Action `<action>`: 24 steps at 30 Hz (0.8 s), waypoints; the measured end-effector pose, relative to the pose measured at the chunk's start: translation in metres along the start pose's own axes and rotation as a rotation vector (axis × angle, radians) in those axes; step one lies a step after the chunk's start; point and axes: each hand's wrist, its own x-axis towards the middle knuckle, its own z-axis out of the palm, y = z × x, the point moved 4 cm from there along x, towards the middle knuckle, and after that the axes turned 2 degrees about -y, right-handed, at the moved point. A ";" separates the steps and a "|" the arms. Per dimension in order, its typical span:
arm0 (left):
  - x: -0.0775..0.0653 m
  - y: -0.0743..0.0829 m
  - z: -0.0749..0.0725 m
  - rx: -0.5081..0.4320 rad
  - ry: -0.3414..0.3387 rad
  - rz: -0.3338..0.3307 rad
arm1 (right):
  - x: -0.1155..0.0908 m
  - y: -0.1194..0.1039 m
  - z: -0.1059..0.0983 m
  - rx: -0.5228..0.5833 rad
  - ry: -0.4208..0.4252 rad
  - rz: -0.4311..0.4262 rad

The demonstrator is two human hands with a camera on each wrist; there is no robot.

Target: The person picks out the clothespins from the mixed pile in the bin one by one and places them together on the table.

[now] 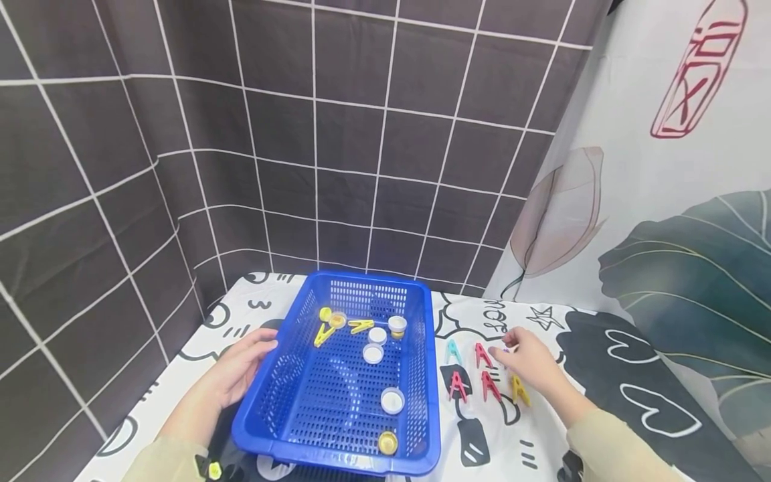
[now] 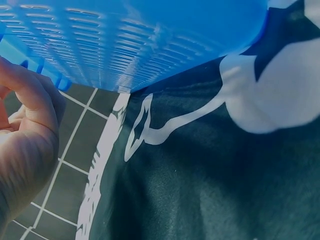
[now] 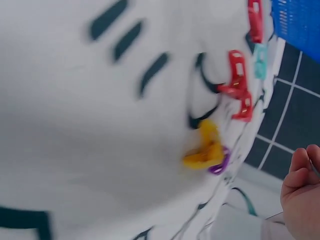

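A blue plastic basket (image 1: 334, 447) stands on the patterned cloth. Inside it lie several white caps (image 1: 393, 401), yellowish caps (image 1: 388, 442) and two yellow clothespins (image 1: 361, 326). My left hand (image 1: 241, 365) is at the basket's left rim, fingers loosely bent; whether they touch it is hard to tell. To the right of the basket lie three red clothespins (image 1: 458, 385), a teal clothespin (image 1: 453, 352), a yellow clothespin (image 1: 521, 390) and a purple clothespin (image 3: 220, 161). Over the far side of this group hovers my right hand (image 1: 531, 360), holding nothing visible, nearest the purple clothespin.
Behind the table hangs a dark curtain (image 1: 349, 134) with a white grid. A white curtain with leaf prints (image 1: 705, 268) hangs on the right. The black-and-white cloth (image 1: 500, 455) covers the table.
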 end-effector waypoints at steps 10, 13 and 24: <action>0.002 -0.001 -0.001 -0.012 -0.006 0.000 | 0.025 -0.037 -0.001 0.016 0.006 -0.086; 0.002 -0.001 -0.001 -0.027 -0.018 0.008 | 0.029 -0.049 -0.001 0.017 -0.001 -0.096; 0.002 -0.001 0.000 -0.034 -0.030 0.017 | 0.046 -0.090 0.004 0.016 -0.053 -0.129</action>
